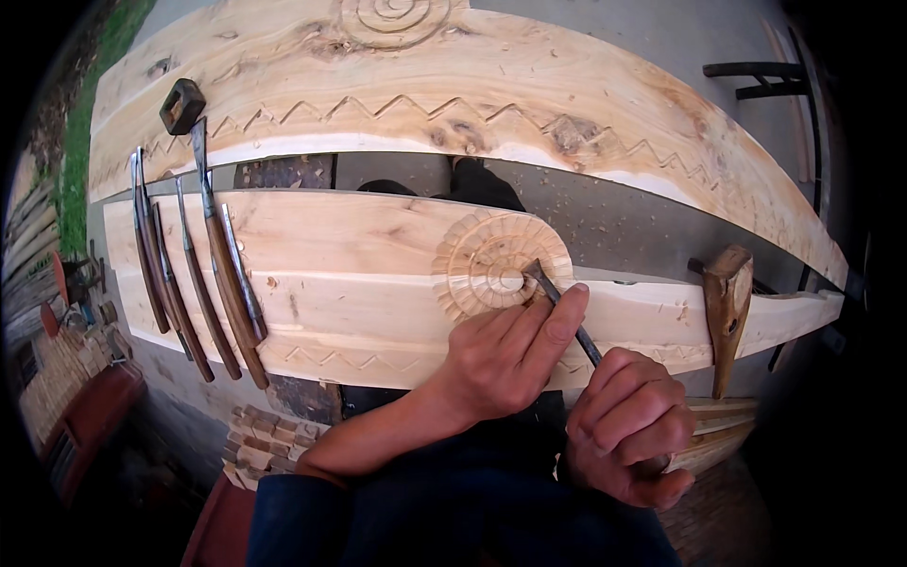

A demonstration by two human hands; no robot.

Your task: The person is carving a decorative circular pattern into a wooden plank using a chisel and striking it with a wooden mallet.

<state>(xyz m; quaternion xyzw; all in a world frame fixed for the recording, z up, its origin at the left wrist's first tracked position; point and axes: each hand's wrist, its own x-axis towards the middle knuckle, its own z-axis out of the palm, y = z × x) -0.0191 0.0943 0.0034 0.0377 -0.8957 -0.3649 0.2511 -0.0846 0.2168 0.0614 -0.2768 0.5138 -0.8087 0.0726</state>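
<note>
A pale wooden plank lies across the view, bearing a round carved rosette with ridged rings. A dark metal chisel slants down to the rosette's center, its tip touching the carving. My left hand is closed beside the carving, its fingers pressed against the chisel's shaft. My right hand is wrapped round the chisel's lower end, hiding the handle. A wooden mallet lies on the plank to the right. Several long chisels and gouges with wooden handles lie side by side at the plank's left end.
A second carved plank with a zigzag groove lies beyond, bearing a small dark block tool. Wood offcuts are piled at lower left, near stacked timber and grass. Dark metal supports stand at upper right.
</note>
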